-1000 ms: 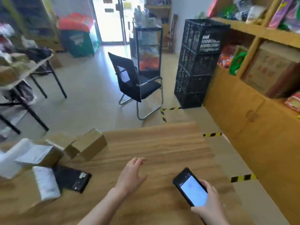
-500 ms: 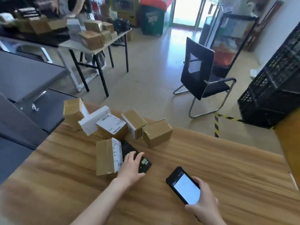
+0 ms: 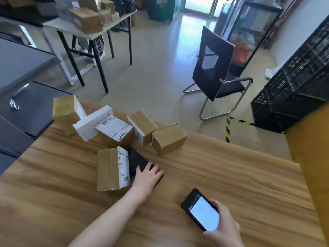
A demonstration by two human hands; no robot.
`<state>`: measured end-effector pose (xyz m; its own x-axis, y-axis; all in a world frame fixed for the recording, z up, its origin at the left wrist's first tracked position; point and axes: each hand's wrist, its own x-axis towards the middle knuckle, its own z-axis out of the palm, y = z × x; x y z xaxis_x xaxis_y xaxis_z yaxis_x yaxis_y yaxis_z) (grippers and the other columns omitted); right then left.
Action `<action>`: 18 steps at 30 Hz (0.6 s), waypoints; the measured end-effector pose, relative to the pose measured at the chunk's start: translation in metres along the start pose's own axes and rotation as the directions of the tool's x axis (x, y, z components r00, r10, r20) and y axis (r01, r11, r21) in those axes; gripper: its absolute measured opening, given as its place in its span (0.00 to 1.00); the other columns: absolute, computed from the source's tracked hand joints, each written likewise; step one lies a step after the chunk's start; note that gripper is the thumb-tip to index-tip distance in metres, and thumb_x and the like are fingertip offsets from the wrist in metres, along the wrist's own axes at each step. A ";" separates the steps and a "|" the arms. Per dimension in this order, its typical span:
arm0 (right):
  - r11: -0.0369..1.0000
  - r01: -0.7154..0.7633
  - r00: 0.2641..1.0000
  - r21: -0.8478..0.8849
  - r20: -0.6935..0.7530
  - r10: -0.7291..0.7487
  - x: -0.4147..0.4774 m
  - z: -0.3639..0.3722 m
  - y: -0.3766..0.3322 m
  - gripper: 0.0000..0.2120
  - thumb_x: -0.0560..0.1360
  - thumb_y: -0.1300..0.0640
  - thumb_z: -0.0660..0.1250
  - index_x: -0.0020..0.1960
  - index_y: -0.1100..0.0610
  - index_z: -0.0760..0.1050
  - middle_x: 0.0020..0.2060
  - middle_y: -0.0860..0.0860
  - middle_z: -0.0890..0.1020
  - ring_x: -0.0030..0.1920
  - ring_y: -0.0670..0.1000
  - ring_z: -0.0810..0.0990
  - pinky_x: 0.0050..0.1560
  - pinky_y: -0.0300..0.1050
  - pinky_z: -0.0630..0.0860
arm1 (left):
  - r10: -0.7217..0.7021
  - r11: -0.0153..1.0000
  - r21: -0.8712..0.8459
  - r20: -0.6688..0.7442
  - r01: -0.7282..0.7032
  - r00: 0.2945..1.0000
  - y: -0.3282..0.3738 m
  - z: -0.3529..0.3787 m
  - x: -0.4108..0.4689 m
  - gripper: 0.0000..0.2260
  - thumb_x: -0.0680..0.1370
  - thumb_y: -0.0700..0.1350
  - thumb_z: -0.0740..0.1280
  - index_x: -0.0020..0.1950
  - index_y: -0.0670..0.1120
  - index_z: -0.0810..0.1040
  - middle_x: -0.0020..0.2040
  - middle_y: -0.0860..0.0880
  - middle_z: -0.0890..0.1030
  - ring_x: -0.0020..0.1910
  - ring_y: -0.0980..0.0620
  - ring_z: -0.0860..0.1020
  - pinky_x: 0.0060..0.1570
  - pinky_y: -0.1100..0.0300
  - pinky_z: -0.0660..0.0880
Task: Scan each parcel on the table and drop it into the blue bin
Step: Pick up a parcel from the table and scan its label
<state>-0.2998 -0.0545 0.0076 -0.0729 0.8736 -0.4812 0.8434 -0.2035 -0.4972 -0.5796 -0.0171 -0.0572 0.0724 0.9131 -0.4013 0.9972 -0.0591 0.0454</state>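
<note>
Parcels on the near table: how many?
7: brown box far left, white box, labelled box, middle box, plain box rightmost, near box, black pouch under left hand. Others may be hidden.

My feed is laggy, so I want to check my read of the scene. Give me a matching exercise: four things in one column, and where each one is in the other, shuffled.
Things:
1. black flat parcel
2. scanner
3. white box
4. black chair

Places:
A. held in the right hand
B. among the brown parcels at the table's far side
C. on the floor beyond the table
D. under the left hand

Pairs: 1-D, 2-A, 3-B, 4-C.
</note>
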 end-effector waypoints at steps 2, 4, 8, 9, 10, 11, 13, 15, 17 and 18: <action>1.000 -0.019 1.000 0.010 -0.021 0.020 -0.003 -0.002 0.006 0.43 0.51 0.48 0.72 0.61 0.34 0.57 0.56 0.36 0.68 0.55 0.36 0.66 0.60 0.45 0.62 | 0.022 1.000 0.000 -0.014 -0.022 1.000 0.006 -0.008 0.001 0.40 0.72 0.39 0.72 0.77 0.53 0.53 0.77 0.48 0.54 0.77 0.42 0.49 0.67 0.35 0.61; 0.998 -0.037 0.999 0.041 -0.038 0.038 -0.006 -0.006 0.012 0.43 0.50 0.49 0.72 0.61 0.34 0.59 0.56 0.36 0.69 0.55 0.37 0.67 0.59 0.45 0.61 | 0.043 0.998 -0.043 -0.094 -0.047 0.995 0.015 -0.018 0.000 0.40 0.72 0.42 0.73 0.76 0.54 0.53 0.77 0.49 0.54 0.76 0.43 0.49 0.67 0.38 0.64; 0.996 -0.057 0.995 0.075 -0.078 0.063 -0.013 -0.019 0.026 0.43 0.50 0.50 0.73 0.61 0.35 0.60 0.56 0.36 0.69 0.55 0.38 0.67 0.58 0.47 0.62 | 0.132 0.961 -0.177 -0.384 -0.213 0.914 0.038 -0.034 -0.008 0.34 0.73 0.50 0.70 0.75 0.54 0.58 0.74 0.52 0.62 0.74 0.48 0.55 0.64 0.48 0.71; 0.995 -0.063 0.994 0.073 -0.085 0.069 -0.015 -0.023 0.029 0.43 0.50 0.50 0.74 0.61 0.36 0.60 0.55 0.37 0.70 0.55 0.39 0.67 0.59 0.47 0.62 | 0.164 0.935 -0.211 -0.454 -0.284 0.876 0.043 -0.036 -0.011 0.33 0.73 0.50 0.71 0.75 0.53 0.60 0.72 0.52 0.64 0.74 0.49 0.57 0.63 0.49 0.72; 0.995 -0.065 0.993 0.075 -0.095 0.072 -0.017 -0.027 0.030 0.43 0.50 0.51 0.75 0.61 0.36 0.60 0.55 0.38 0.70 0.55 0.39 0.68 0.58 0.47 0.63 | 0.191 0.899 -0.249 -0.516 -0.360 0.835 0.046 -0.037 -0.014 0.33 0.72 0.50 0.72 0.74 0.52 0.63 0.71 0.52 0.66 0.73 0.49 0.59 0.64 0.50 0.73; 0.995 -0.058 0.991 0.083 -0.115 0.067 -0.019 -0.031 0.032 0.42 0.50 0.51 0.75 0.60 0.35 0.61 0.54 0.39 0.72 0.54 0.40 0.69 0.58 0.47 0.63 | 0.209 0.853 -0.289 -0.572 -0.434 0.793 0.049 -0.039 -0.016 0.32 0.71 0.50 0.73 0.73 0.51 0.65 0.70 0.52 0.68 0.72 0.49 0.62 0.65 0.51 0.72; 0.994 -0.028 0.984 0.109 -0.171 0.046 -0.022 -0.036 0.034 0.41 0.47 0.50 0.73 0.56 0.33 0.63 0.53 0.39 0.74 0.53 0.40 0.72 0.56 0.47 0.65 | 0.187 0.751 -0.370 -0.675 -0.547 0.714 0.052 -0.037 -0.023 0.32 0.69 0.50 0.74 0.71 0.48 0.68 0.68 0.51 0.70 0.70 0.50 0.66 0.67 0.53 0.70; 0.992 -0.012 0.979 0.125 -0.198 0.037 -0.024 -0.038 0.032 0.41 0.47 0.52 0.73 0.57 0.34 0.64 0.53 0.39 0.75 0.53 0.41 0.73 0.57 0.48 0.66 | 0.110 0.673 -0.466 -0.704 -0.574 0.701 0.051 -0.036 -0.029 0.34 0.68 0.52 0.74 0.71 0.49 0.66 0.68 0.53 0.68 0.69 0.53 0.66 0.68 0.56 0.68; 0.991 -0.006 0.979 0.131 -0.203 0.033 -0.025 -0.038 0.030 0.42 0.48 0.54 0.73 0.60 0.37 0.65 0.53 0.40 0.74 0.53 0.43 0.73 0.60 0.49 0.67 | 0.058 0.616 -0.551 -0.681 -0.563 0.730 0.047 -0.034 -0.036 0.38 0.67 0.53 0.76 0.73 0.52 0.63 0.69 0.55 0.67 0.70 0.54 0.67 0.66 0.56 0.72; 0.991 -0.003 0.979 0.132 -0.201 0.030 -0.025 -0.037 0.028 0.42 0.49 0.55 0.74 0.61 0.38 0.66 0.53 0.40 0.74 0.53 0.43 0.73 0.61 0.50 0.67 | 0.046 0.595 -0.573 -0.676 -0.564 0.735 0.044 -0.032 -0.039 0.39 0.66 0.53 0.77 0.74 0.52 0.62 0.70 0.54 0.66 0.70 0.53 0.67 0.64 0.54 0.74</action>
<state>-0.2545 -0.0663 0.0321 0.0610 0.9381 -0.3408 0.7660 -0.2629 -0.5866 -0.5395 -0.0423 -0.0108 0.0871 0.9415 0.3255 0.5420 -0.3189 0.7775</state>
